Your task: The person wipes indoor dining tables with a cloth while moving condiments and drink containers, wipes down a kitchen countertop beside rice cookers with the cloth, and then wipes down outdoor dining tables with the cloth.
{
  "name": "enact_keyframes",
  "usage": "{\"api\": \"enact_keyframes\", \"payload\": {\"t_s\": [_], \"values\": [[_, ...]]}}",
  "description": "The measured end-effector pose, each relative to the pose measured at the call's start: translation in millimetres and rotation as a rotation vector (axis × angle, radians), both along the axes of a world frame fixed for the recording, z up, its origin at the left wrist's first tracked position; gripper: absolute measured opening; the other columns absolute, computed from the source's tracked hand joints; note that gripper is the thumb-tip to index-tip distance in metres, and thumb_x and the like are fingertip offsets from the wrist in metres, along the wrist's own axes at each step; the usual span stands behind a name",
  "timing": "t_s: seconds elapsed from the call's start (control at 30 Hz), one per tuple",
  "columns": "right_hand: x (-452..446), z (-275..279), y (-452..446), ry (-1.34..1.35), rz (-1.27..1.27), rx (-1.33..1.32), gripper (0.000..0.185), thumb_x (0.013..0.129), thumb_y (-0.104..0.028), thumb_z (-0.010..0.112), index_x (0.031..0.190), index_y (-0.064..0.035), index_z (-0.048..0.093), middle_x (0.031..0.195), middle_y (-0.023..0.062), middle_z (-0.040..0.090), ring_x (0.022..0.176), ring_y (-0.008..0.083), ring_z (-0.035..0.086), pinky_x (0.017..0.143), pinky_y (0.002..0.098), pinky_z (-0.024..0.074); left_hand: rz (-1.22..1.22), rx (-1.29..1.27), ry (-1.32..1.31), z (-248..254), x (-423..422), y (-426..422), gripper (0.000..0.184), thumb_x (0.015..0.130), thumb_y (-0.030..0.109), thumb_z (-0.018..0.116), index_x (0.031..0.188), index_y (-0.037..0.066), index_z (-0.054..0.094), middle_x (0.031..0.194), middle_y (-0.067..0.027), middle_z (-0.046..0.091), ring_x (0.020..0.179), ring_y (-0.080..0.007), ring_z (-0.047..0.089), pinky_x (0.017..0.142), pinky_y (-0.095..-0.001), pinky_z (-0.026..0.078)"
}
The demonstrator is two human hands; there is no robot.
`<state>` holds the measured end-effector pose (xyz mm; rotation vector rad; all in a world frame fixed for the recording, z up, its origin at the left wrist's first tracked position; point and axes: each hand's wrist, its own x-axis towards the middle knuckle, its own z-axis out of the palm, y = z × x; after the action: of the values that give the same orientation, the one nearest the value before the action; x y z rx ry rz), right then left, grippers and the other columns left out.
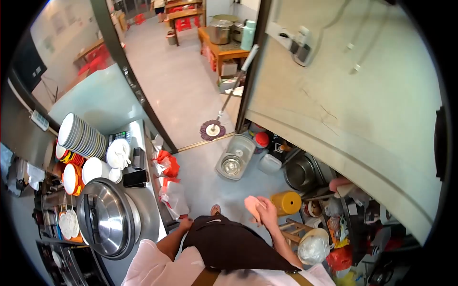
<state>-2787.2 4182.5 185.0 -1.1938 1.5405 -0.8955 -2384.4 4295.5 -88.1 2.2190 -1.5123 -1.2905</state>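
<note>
Over on the right of the clear tub point(243, 143), a great pale panel point(343, 90) slants up and fills that whole side. Left of the tub runs the steel counter point(149, 207), loaded up, and far beyond the tub, out through the doorway, stands a wooden table point(226, 55) with a steel pot point(221, 33) on it. Just past the tub's far end, here's the mop point(213, 129), purple head down, handle tilted up to the right. Nearer than the tub comes the dark apron point(229, 243); out to the tub's left, a big domed steel lid point(109, 214) and, behind it, a leaning stack of plates point(82, 136). Right of the tub and nearer, a yellow cylinder point(286, 203); inside the tub itself, a metal bowl point(232, 165). To the hands! Nearer than the tub and off to its left, the left hand point(185, 223) is down by the counter edge, fingers too small and hidden to tell whether they grip anything. Nearer than the tub and slightly right, the right hand point(268, 212) has its fingers closed on the pink cloth point(253, 206), bunched up beside the apron.
</note>
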Motion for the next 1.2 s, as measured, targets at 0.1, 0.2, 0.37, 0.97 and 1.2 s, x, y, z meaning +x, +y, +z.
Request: {"api": "enact_keyframes", "payload": {"t_s": [0.1, 0.2, 0.37, 0.97, 1.2], "values": [[61, 26, -62, 0.070, 0.182, 0.016, 0.036, 0.093, -0.018, 0.063, 0.125, -0.0015, 0.063, 0.113, 0.0161, 0.073, 0.104, 0.0230, 0.070, 0.092, 0.0352, 0.0532, 0.545, 0.164, 0.420, 7, 24, -55, 0.028, 0.094, 0.018, 0.062, 0.115, 0.001, 0.070, 0.085, -0.0146, 0.073, 0.071, -0.0223, 0.069, 0.060, -0.0363, 0.055], [101, 15, -120, 0.069, 0.309, 0.027, 0.037, 0.095, -0.021, 0.062, 0.128, -0.0039, 0.062, 0.114, 0.0174, 0.073, 0.106, 0.0266, 0.070, 0.093, 0.0364, 0.0531, 0.792, 0.120, 0.585, 25, 29, -107, 0.023, 0.096, 0.015, 0.060, 0.113, 0.001, 0.068, 0.084, -0.0127, 0.072, 0.069, -0.0198, 0.068, 0.059, -0.0332, 0.054], [146, -17, -223, 0.154, 0.418, 0.068, 0.040, 0.096, -0.023, 0.064, 0.131, -0.0046, 0.060, 0.115, 0.0167, 0.072, 0.104, 0.0238, 0.069, 0.091, 0.0351, 0.0539, 0.490, 0.009, 0.429, 8, 22, -181, 0.023, 0.096, 0.023, 0.068, 0.102, 0.002, 0.074, 0.087, -0.0079, 0.075, 0.076, -0.0151, 0.067, 0.069, -0.0330, 0.054], [359, 17, -700, -0.082, 0.350, -0.054, 0.062, 0.087, -0.019, 0.071, 0.142, -0.0006, 0.048, 0.122, 0.0207, 0.066, 0.105, 0.0270, 0.067, 0.089, 0.0371, 0.0545, 0.548, -0.060, 0.406, 61, 250, -667, 0.021, 0.090, 0.024, 0.072, 0.086, 0.003, 0.072, 0.072, -0.0061, 0.069, 0.062, -0.0143, 0.064, 0.062, -0.0328, 0.055], [360, -102, -878, -1.065, 0.159, 0.721, 0.041, 0.099, -0.017, 0.058, 0.136, 0.0001, 0.055, 0.125, 0.0170, 0.066, 0.111, 0.0316, 0.066, 0.094, 0.0455, 0.0554, 0.222, 0.077, 0.012, 37, 265, -826, 0.024, 0.083, 0.035, 0.069, 0.099, 0.018, 0.077, 0.096, -0.0101, 0.076, 0.093, -0.0281, 0.072, 0.088, -0.0402, 0.055]]}}
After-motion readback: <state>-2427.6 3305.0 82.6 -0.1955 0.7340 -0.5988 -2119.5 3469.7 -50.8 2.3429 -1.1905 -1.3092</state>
